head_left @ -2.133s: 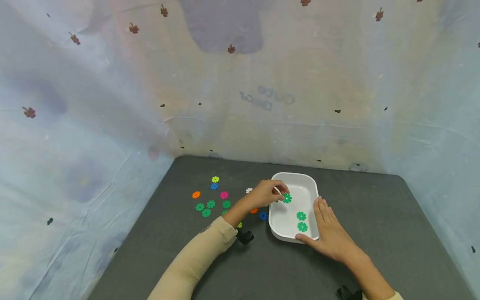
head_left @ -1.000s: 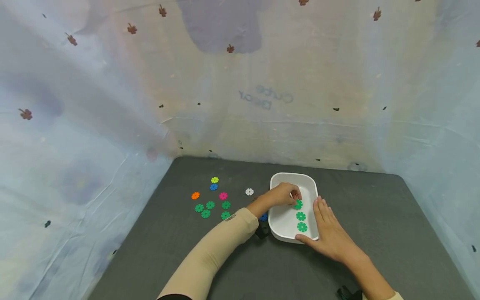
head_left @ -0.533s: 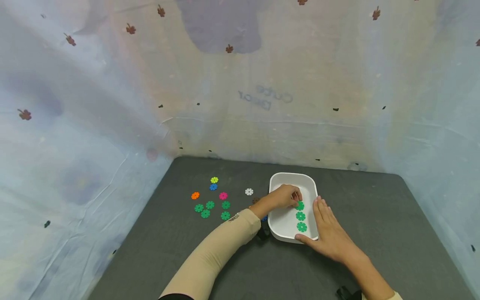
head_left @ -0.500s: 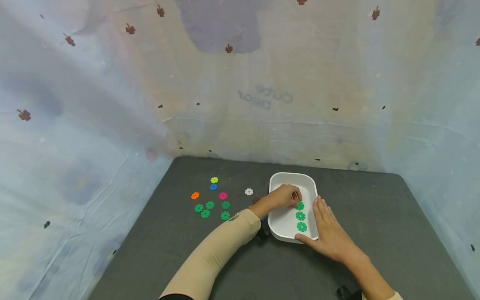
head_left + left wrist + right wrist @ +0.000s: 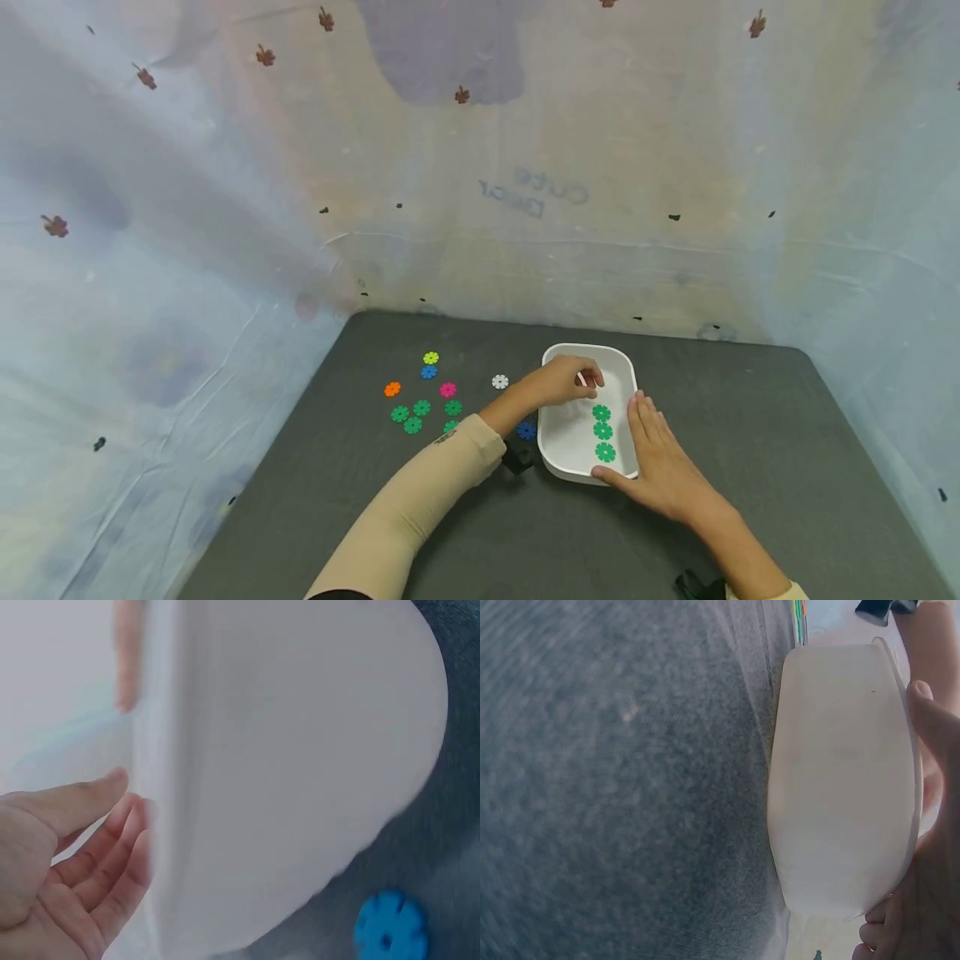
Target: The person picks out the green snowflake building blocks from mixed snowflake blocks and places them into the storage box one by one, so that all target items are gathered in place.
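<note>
Since half a second ago, the left hand [image 5: 558,382] has risen off the farthest green disc [image 5: 602,412], fingers loosely bent, holding nothing. Thin notched discs [image 5: 412,425] lie at left, one partly behind the beige sleeve [image 5: 408,517]. Three green ones [image 5: 603,431] line up inside the smooth white tray [image 5: 564,446]; straight fingers of the right hand [image 5: 663,462] touch its right wall. Both wrist views show its outer side better.

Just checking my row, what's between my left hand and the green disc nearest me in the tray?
In the head view, the middle green disc and the far green disc lie there, in a row on the floor of the white tray.
</note>
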The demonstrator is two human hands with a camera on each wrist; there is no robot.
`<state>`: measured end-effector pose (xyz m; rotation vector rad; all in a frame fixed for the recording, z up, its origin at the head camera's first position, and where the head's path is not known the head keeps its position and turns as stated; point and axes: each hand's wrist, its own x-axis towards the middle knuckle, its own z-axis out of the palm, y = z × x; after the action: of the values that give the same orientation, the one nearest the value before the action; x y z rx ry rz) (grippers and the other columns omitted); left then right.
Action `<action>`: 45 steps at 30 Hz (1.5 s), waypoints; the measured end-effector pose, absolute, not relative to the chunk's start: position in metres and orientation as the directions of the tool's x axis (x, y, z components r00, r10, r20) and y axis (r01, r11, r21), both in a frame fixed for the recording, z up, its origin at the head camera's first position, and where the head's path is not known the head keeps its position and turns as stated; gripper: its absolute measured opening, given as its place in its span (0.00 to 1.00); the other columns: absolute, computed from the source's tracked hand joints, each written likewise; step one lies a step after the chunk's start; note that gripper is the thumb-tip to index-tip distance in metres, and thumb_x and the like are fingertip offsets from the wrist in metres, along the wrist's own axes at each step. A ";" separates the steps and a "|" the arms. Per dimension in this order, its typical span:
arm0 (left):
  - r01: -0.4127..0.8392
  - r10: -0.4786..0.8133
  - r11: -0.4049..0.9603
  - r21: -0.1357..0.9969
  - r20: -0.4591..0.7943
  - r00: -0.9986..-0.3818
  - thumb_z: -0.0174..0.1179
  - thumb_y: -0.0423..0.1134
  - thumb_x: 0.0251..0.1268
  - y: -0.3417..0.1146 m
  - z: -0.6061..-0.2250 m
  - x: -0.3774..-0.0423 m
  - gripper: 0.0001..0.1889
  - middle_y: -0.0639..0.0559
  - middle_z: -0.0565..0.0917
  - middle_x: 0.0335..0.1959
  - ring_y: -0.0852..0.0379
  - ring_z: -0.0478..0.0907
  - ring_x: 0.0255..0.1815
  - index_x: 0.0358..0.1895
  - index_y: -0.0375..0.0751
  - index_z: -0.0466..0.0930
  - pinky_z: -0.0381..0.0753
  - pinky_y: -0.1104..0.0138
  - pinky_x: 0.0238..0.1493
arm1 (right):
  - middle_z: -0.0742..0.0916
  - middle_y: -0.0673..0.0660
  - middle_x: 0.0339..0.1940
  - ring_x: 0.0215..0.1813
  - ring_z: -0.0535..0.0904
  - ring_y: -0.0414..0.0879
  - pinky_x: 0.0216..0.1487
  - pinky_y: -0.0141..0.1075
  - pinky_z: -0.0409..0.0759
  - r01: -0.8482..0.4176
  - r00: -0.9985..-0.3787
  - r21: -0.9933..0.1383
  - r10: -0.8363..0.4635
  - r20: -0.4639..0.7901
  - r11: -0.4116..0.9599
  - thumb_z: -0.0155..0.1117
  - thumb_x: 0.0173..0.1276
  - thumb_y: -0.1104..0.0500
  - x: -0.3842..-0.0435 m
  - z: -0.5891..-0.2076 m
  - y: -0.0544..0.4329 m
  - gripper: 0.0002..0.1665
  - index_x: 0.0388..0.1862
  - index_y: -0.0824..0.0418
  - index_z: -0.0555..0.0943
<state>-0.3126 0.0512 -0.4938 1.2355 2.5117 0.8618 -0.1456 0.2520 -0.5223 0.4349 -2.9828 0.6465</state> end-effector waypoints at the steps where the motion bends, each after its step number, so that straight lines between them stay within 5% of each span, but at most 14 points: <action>1: 0.651 0.777 0.475 0.592 0.066 -0.626 0.69 0.36 0.76 0.045 -0.490 -0.312 0.09 0.54 0.89 0.47 0.66 0.83 0.44 0.54 0.40 0.87 0.81 0.77 0.47 | 0.49 0.73 0.89 0.88 0.44 0.69 0.87 0.59 0.45 -0.280 -0.960 -0.395 -0.257 0.112 0.875 0.69 0.67 0.24 -0.146 -0.522 0.252 0.78 0.88 0.72 0.41; 13: 0.543 0.711 0.526 0.655 0.011 -0.703 0.66 0.38 0.79 -0.048 -0.467 -0.300 0.13 0.53 0.87 0.47 0.60 0.84 0.46 0.60 0.38 0.85 0.84 0.66 0.48 | 0.49 0.74 0.88 0.88 0.45 0.70 0.85 0.63 0.50 -0.280 -0.960 -0.395 -0.252 0.122 0.875 0.71 0.66 0.24 -0.146 -0.524 0.250 0.78 0.86 0.76 0.45; 18: 0.471 0.647 0.564 0.678 -0.009 -0.763 0.68 0.39 0.78 -0.085 -0.476 -0.295 0.12 0.55 0.87 0.47 0.59 0.83 0.46 0.58 0.44 0.85 0.85 0.63 0.46 | 0.50 0.74 0.88 0.88 0.46 0.70 0.87 0.59 0.47 -0.289 -0.957 -0.398 -0.254 0.139 0.871 0.71 0.65 0.25 -0.144 -0.525 0.251 0.77 0.86 0.77 0.46; 26: 0.391 0.549 0.635 0.667 -0.034 -0.835 0.68 0.37 0.77 -0.135 -0.498 -0.291 0.14 0.52 0.87 0.49 0.55 0.84 0.48 0.60 0.37 0.85 0.86 0.59 0.50 | 0.50 0.75 0.88 0.88 0.46 0.71 0.87 0.57 0.44 -0.290 -0.957 -0.399 -0.256 0.138 0.870 0.72 0.66 0.26 -0.144 -0.523 0.252 0.77 0.86 0.76 0.45; 36: 0.329 0.447 0.726 0.603 -0.050 -0.893 0.73 0.34 0.72 -0.171 -0.520 -0.286 0.13 0.52 0.85 0.42 0.58 0.80 0.42 0.55 0.37 0.86 0.83 0.61 0.46 | 0.50 0.74 0.88 0.89 0.44 0.69 0.86 0.61 0.48 -0.288 -0.958 -0.391 -0.260 0.124 0.874 0.71 0.65 0.24 -0.144 -0.523 0.250 0.78 0.87 0.75 0.45; 45: 0.334 0.435 0.739 0.585 -0.035 -0.900 0.75 0.34 0.69 -0.178 -0.527 -0.284 0.14 0.46 0.86 0.46 0.53 0.83 0.46 0.53 0.36 0.86 0.85 0.56 0.52 | 0.50 0.74 0.88 0.88 0.45 0.70 0.87 0.59 0.46 -0.288 -0.958 -0.387 -0.257 0.130 0.876 0.71 0.65 0.24 -0.145 -0.525 0.251 0.78 0.87 0.75 0.45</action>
<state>-0.2844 -0.1776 -0.5267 0.6174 2.7697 0.8825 -0.1455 0.2509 -0.5253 0.4324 -2.9704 0.6297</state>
